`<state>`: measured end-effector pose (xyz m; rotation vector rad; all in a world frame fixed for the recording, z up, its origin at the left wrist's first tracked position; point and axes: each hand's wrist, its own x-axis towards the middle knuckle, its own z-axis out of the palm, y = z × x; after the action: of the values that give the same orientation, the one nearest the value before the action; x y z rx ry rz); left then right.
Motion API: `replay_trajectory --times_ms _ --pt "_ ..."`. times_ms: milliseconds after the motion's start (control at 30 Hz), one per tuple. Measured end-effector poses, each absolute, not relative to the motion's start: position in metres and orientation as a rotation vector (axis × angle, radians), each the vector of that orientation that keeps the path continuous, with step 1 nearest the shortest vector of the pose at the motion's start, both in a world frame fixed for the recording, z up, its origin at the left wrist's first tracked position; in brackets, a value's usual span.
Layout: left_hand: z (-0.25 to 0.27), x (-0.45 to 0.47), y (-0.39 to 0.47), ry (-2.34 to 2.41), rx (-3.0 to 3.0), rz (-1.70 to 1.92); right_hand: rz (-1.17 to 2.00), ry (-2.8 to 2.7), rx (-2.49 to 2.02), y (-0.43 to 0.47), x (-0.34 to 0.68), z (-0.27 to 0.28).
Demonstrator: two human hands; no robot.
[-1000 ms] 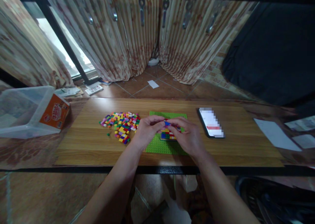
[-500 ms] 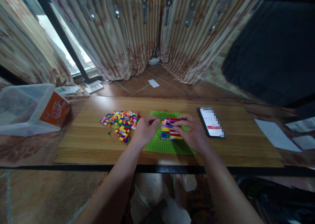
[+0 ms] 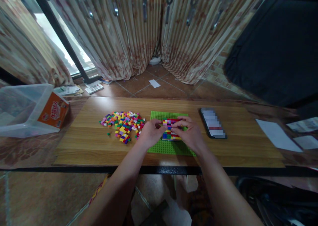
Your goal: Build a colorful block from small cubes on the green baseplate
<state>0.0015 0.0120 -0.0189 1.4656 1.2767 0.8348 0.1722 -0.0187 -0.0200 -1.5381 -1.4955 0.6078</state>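
A block of colourful toy bricks [image 3: 168, 136], with rows of red, white, yellow, blue and purple, stands on a green studded baseplate [image 3: 159, 149]. My left hand [image 3: 151, 133] is closed in a pinch at the block's left upper side; whatever is between its fingertips is too small to make out. From the right, my right hand [image 3: 190, 134] grips the block, thumb and fingers curled over its top and right part, hiding much of that side. The fingertips of both hands nearly meet above the block. Left of the baseplate lies a loose pile of mixed toy bricks [image 3: 123, 124].
A phone [image 3: 213, 123] lies right of the baseplate on the wooden table [image 3: 81, 150]. At the far left stands a clear plastic bin [image 3: 22, 110] with an orange label. White paper [image 3: 278, 135] lies at the right end. One green brick [image 3: 108, 134] sits apart from the pile.
My left hand has moved right, from beside the block to its upper left part. The right hand's fingertips have shifted slightly left over the block.
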Motion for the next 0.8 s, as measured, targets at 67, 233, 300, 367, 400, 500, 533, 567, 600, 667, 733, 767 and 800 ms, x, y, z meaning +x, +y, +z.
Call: replay_trajectory --times_ms 67,233,300,367,400,500,533,567,600,667,733,767,800 --pt "-0.021 0.003 0.013 1.280 1.446 0.848 0.632 -1.476 -1.525 -0.018 0.172 -0.022" --pt "-0.023 0.004 0.013 1.296 1.426 0.870 0.694 -1.423 -1.527 -0.016 0.171 -0.023" --pt "-0.023 0.004 0.013 1.300 1.434 0.860 0.707 -1.405 -1.524 -0.016 0.170 -0.024" --pt "-0.022 0.005 0.013 1.308 1.434 0.852 0.711 -1.391 -1.529 -0.015 0.170 -0.025" --pt "-0.021 0.005 0.013 1.314 1.432 0.851 0.711 -1.387 -1.532 -0.014 0.170 -0.026" --pt "-0.021 0.007 0.012 1.329 1.428 0.856 0.701 -1.380 -1.536 -0.014 0.170 -0.028" --pt "-0.021 0.007 0.012 1.330 1.429 0.858 0.698 -1.384 -1.529 -0.014 0.169 -0.028" --pt "-0.021 0.007 0.011 1.328 1.430 0.860 0.693 -1.387 -1.522 -0.015 0.169 -0.029" --pt "-0.021 0.007 0.011 1.321 1.432 0.864 0.692 -1.390 -1.514 -0.015 0.169 -0.029" --pt "-0.020 0.004 0.011 1.297 1.434 0.875 0.704 -1.395 -1.509 -0.015 0.170 -0.028" --pt "-0.016 -0.004 0.013 1.271 1.424 0.896 0.727 -1.397 -1.508 -0.016 0.172 -0.025" --pt "-0.013 -0.009 0.014 1.263 1.409 0.911 0.732 -1.395 -1.499 -0.016 0.173 -0.023" --pt "-0.010 -0.015 0.016 1.261 1.384 0.937 0.722 -1.386 -1.486 -0.016 0.175 -0.020"
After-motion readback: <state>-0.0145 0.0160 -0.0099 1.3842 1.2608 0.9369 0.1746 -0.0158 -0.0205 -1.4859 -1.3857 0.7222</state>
